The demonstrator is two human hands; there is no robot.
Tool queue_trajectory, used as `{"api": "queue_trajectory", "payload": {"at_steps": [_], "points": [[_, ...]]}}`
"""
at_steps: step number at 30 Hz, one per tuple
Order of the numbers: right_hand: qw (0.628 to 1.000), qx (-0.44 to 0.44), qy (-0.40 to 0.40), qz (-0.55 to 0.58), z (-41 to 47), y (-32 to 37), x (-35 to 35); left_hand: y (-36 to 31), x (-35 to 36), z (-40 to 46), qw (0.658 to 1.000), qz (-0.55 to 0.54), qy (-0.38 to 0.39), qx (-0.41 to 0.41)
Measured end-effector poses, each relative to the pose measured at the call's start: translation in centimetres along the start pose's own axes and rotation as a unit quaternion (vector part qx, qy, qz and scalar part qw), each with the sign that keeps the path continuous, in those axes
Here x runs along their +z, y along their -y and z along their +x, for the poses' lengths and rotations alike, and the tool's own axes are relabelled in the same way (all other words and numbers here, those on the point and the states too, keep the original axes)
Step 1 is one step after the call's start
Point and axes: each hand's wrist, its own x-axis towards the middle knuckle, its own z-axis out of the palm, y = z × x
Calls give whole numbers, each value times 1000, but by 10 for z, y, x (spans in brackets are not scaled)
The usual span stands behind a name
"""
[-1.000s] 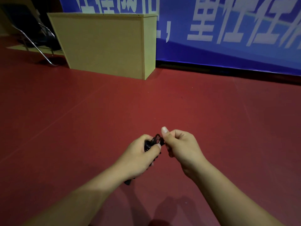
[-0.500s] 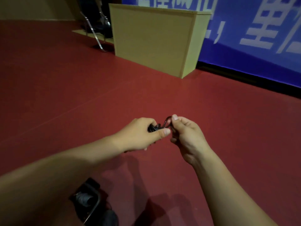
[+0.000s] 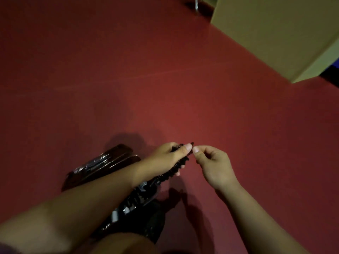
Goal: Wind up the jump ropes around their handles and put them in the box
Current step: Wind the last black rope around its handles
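My left hand (image 3: pixel 166 156) grips a black jump rope (image 3: pixel 180 163) wound in tight coils around its handles; the bundle runs down and left under my palm. My right hand (image 3: pixel 212 164) is just to its right, thumb and forefinger pinching at the rope's free end beside my left thumb. Below my left forearm sits a dark container (image 3: pixel 145 215) holding more black coiled ropes; much of it is hidden by my arm and too dim to make out.
Red floor (image 3: pixel 165 79) all around. Two dark glossy flat pieces (image 3: pixel 104 162) lie on the floor left of my left wrist. A tall tan wooden cabinet (image 3: pixel 278 32) stands at the upper right, with a metal chair leg (image 3: pixel 196 4) beyond it.
The view has swung down and left, so the cabinet slid to the upper right and the dark container came into view. Both hands stay together on the wound rope, now lower.
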Motion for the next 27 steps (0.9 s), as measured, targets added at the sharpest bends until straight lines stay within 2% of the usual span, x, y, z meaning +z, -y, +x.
{"api": "queue_trajectory", "payload": {"at_steps": [5,7,9,13,18,21,24,27], "points": [[994,84,67,11,25,-32,66,59,-34,5,984,-140,-63,-88],[987,113,108,50,27,-45,99,85,-48,-3,955,-243,-88,-145],[976,151,144,68,26,-62,129,111,-62,-16,906,-356,-117,-196],[962,174,208,30,21,-100,169,159,-74,-53,847,-434,-180,-249],[963,143,228,-19,13,-120,207,205,-77,-76,809,-452,-276,-253],[966,133,213,-53,12,-125,211,219,-75,-78,804,-439,-329,-231],[968,151,195,-41,9,-123,212,221,-74,-88,828,-327,-388,-240],[966,173,189,-28,9,-122,214,218,-82,-96,844,-193,-458,-203]]}}
